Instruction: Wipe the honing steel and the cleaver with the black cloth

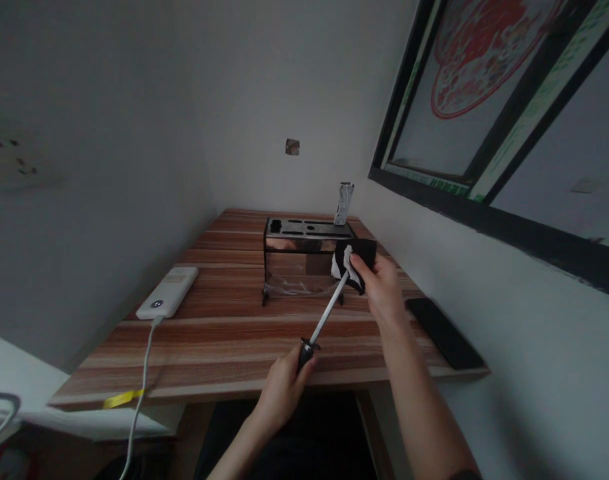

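My left hand (pixel 285 387) is wrapped round the dark handle of a honing steel (pixel 329 308), close to the table's front edge. Its pale rod slants up and to the right. Around the rod's upper end, my right hand (pixel 384 280) grips a black and white cloth (pixel 357 263); the tip is hidden in it. Just behind stands a knife block (pixel 309 229), a rack with slots in its metal top and an open frame below. From its right end a silvery wrapped piece (pixel 344 203) sticks up; its kind cannot be made out.
On the wood-grain table (pixel 224 340), a white power bank (pixel 168 293) with a cable (pixel 145 360) lies at the left. A black phone (pixel 444 333) lies at the right edge. Yellow tape (pixel 121 399) sits at the front edge. Walls and a window (pixel 434 180) enclose the table.
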The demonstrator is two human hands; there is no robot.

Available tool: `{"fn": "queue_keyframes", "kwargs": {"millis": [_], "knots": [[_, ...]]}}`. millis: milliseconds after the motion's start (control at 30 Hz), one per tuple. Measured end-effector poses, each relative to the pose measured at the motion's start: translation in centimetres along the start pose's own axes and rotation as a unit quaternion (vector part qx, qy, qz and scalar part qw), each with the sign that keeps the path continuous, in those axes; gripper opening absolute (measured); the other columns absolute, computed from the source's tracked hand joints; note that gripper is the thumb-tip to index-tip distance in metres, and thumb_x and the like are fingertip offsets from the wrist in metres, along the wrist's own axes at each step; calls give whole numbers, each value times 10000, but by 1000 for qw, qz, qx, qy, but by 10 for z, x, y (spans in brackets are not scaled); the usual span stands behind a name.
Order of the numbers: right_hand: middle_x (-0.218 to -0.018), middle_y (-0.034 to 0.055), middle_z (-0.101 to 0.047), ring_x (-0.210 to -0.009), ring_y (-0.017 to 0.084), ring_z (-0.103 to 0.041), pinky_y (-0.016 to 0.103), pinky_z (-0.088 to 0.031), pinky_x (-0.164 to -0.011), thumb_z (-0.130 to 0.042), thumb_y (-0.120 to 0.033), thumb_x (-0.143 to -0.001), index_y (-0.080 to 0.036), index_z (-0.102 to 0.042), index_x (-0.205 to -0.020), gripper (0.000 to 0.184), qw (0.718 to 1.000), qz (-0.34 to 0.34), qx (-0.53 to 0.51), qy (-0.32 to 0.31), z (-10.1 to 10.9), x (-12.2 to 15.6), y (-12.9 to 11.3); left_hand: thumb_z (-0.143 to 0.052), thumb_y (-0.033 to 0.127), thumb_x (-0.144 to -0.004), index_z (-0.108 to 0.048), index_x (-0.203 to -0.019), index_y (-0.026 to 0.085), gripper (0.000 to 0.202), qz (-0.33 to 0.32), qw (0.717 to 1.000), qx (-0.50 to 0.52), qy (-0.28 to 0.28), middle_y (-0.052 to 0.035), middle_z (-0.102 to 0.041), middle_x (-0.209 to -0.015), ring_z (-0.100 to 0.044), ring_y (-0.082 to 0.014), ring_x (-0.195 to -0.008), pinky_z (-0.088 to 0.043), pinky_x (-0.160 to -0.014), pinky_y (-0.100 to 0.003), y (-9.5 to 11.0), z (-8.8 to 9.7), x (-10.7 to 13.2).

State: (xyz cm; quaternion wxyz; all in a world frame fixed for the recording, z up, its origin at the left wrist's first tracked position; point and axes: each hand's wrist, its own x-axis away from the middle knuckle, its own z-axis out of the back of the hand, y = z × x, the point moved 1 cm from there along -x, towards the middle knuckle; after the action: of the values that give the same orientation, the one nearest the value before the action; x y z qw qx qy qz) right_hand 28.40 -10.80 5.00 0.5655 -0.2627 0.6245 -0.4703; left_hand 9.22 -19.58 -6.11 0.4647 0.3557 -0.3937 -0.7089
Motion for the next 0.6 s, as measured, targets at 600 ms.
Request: {"fn": "queue_keyframes", "kwargs": {"millis": [600], "knots": [[-941, 79, -694, -875, 244, -637, 357, -492, -795, -683, -307, -708, -155, -621, -993, 328, 983, -68, 47, -165, -42, 74, 12, -411, 393, -876, -576, -1026, 147, 332, 37, 998, 49, 22, -1, -591, -572, -587, -176, -551, -440, -544, -240, 0, -1, -3]]}}
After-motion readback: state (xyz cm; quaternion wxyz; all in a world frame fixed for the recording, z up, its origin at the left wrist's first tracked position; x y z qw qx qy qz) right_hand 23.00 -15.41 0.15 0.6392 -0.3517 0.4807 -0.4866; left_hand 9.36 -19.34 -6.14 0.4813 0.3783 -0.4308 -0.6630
